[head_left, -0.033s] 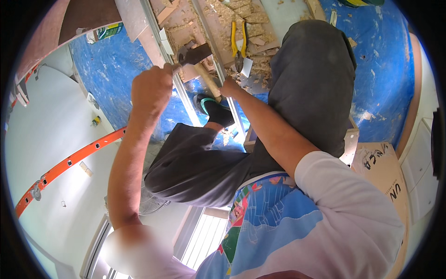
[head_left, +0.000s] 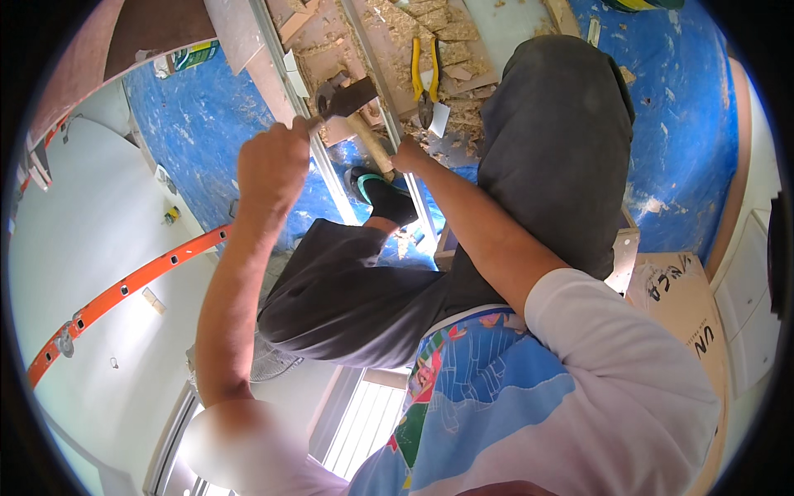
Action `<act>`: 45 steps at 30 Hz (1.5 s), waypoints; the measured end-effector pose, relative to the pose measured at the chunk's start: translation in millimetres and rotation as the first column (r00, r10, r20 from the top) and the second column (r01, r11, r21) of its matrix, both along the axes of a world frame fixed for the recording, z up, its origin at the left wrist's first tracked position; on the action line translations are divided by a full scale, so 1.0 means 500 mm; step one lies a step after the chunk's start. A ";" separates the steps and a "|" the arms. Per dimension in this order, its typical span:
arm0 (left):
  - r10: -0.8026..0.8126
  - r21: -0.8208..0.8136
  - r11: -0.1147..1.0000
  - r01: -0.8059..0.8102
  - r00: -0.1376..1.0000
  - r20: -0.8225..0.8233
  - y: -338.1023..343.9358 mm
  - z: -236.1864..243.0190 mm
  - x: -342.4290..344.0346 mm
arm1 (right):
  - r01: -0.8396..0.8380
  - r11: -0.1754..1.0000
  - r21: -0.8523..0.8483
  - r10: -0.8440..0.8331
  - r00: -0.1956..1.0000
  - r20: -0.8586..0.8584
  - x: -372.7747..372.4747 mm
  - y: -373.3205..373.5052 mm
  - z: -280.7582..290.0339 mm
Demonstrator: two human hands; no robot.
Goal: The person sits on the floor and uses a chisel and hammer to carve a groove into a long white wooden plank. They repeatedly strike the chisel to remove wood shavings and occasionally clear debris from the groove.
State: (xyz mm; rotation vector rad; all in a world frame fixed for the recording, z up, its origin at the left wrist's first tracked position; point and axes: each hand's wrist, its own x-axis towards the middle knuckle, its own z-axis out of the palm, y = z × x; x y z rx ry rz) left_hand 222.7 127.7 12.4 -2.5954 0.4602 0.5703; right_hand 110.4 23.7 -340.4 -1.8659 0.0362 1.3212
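Observation:
My right hand (head_left: 407, 155) is closed around the lower end of the wooden handle of a hatchet-like hammer (head_left: 354, 99), which has a dark flat blade and a rounded striking end. Beside the hammer head, my left hand (head_left: 275, 161) is closed, its fingertips on a thin greyish piece (head_left: 315, 123) whose kind I cannot make out. Two pale metal channels (head_left: 327, 172) run beneath the tool and my hands. Beyond my right hand, yellow-handled pliers (head_left: 425, 78) lie on chip-strewn boards.
Broken chipboard (head_left: 447, 25) and debris lie at the top. Blue sheeting (head_left: 682, 124) covers the floor on both sides. My bent knee (head_left: 556, 116) is right of my right forearm. An orange perforated rail (head_left: 124, 289) is at left, a cardboard box (head_left: 674, 306) at right.
My left hand has shifted slightly to the right, with its forearm. My right hand and the hammer show hardly any movement.

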 end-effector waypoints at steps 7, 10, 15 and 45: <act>-0.083 0.126 0.989 0.075 0.995 0.058 -0.037 -0.008 -0.036 | -0.027 0.999 0.026 0.027 0.999 -0.025 0.008 -0.011 0.015; -0.074 0.082 0.994 0.070 0.996 0.052 -0.051 -0.007 0.000 | -0.016 1.000 -0.006 0.016 0.999 0.046 -0.011 0.002 -0.040; 0.044 -0.076 0.996 -0.037 0.995 0.087 -0.049 -0.021 0.002 | -0.078 0.997 0.011 0.077 0.995 0.056 -0.013 -0.006 -0.021; 0.956 -0.767 -0.195 -0.611 0.055 -0.287 0.188 -0.519 -0.180 | -0.657 0.722 0.217 0.264 0.552 0.791 0.364 -0.043 0.362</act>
